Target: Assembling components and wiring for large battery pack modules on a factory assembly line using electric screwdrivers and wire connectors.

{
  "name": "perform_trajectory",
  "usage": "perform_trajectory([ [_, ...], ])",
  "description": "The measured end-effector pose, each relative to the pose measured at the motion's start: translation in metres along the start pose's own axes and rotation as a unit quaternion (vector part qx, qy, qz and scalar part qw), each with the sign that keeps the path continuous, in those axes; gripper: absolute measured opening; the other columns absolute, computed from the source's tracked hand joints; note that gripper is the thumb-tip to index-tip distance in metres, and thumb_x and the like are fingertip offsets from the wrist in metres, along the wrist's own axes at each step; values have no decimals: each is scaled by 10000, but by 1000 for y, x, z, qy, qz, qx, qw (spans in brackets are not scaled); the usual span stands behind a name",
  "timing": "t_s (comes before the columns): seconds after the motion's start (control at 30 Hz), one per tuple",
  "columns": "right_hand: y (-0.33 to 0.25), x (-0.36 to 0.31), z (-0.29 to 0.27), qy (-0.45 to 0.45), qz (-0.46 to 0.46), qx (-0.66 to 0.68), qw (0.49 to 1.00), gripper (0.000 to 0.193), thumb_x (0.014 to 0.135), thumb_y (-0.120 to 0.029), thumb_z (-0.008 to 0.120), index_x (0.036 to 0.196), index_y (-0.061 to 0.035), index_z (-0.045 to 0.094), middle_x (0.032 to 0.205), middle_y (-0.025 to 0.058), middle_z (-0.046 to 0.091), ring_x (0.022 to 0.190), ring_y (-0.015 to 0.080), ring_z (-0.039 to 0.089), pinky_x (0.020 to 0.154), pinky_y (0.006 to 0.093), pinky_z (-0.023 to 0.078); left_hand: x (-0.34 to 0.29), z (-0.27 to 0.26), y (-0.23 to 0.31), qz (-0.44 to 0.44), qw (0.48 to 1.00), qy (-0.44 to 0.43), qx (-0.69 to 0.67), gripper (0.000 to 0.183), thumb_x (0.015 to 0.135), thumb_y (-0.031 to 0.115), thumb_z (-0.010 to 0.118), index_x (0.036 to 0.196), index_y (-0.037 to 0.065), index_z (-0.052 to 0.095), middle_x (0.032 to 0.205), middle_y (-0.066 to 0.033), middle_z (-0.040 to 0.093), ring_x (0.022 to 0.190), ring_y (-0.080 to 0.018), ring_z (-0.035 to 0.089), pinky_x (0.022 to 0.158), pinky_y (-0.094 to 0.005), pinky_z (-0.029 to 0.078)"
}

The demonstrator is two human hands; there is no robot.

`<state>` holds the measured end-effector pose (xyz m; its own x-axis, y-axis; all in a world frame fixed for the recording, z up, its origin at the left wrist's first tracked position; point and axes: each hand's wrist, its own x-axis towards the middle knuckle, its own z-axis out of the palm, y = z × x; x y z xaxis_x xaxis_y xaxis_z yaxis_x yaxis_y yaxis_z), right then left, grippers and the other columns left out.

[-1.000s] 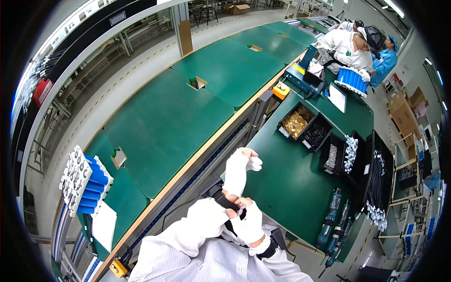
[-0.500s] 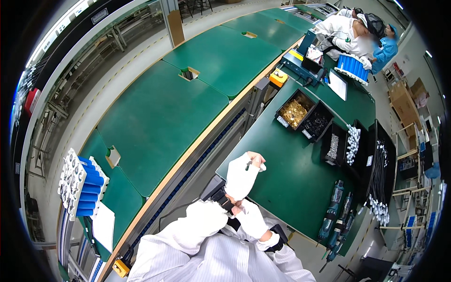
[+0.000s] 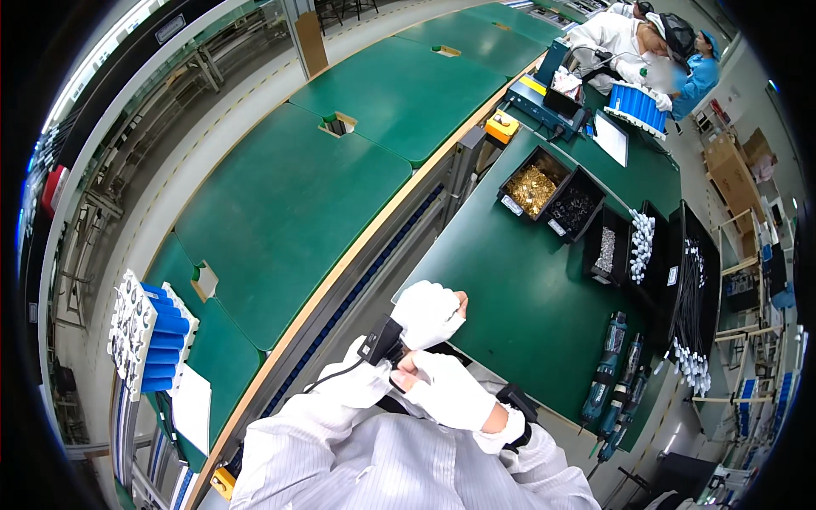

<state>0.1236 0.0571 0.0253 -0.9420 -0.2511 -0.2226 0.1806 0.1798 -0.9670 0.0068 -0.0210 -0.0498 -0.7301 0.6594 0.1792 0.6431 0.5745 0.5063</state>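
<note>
My left hand (image 3: 427, 314), in a white glove with bare fingertips, is raised over the near left edge of the green worktable with its fingers curled in and nothing visible in them. Strapped to that wrist is a black box-shaped device (image 3: 382, 340) with a black cable trailing from it. My right hand (image 3: 450, 389), gloved the same way, reaches across to the left wrist. Its bare thumb and fingers press together beside the device and the white sleeve cuff; whatever they pinch is hidden. Another black device (image 3: 517, 404) sits on my right wrist.
On the worktable (image 3: 518, 297) lie several power screwdrivers (image 3: 605, 370). Black bins hold brass-coloured parts (image 3: 532, 189), dark parts, silver parts and cables (image 3: 690, 314). A blue cell pack (image 3: 161, 336) stands on the left bench. Co-workers in white and blue handle another pack (image 3: 637, 109) at the far right.
My left hand has turned and drawn back slightly left, its fingers curling in. The right hand has shifted from under the wrist device along the left cuff. A far co-worker has leaned differently.
</note>
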Motion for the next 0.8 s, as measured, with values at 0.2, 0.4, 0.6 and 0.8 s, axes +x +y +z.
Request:
perform_trajectory([
  [0.2,6,11,19,109,-102,-146,978,207,918,-184,719,985,-11,627,856,114,609,771,244,632,698,351,506,4,9,-2,-141,909,81,-383,304,1010,325,625,961,44,728,741,-51,719,681,-121,667,650,-273,525],
  [0.4,40,13,23,218,-195,-47,955,270,883,-99,723,1124,-36,618,1082,144,608,943,283,620,838,366,504,18,-29,-5,-198,734,249,-600,356,1071,327,498,1000,5,632,768,-95,689,681,-162,631,693,-304,514],
  [0.6,47,15,22,233,-224,-130,937,249,827,-18,755,1018,-51,599,994,110,573,890,245,574,801,363,479,15,-42,10,-185,699,266,-638,315,1050,307,519,974,16,614,749,-96,651,702,-195,609,730,-326,499],
  [0.8,52,9,20,169,-268,-120,941,249,825,23,734,991,-60,568,1011,105,602,912,275,577,836,369,469,15,-38,2,-163,715,267,-625,305,1047,298,526,974,16,617,757,-94,651,710,-195,619,721,-324,502],
])
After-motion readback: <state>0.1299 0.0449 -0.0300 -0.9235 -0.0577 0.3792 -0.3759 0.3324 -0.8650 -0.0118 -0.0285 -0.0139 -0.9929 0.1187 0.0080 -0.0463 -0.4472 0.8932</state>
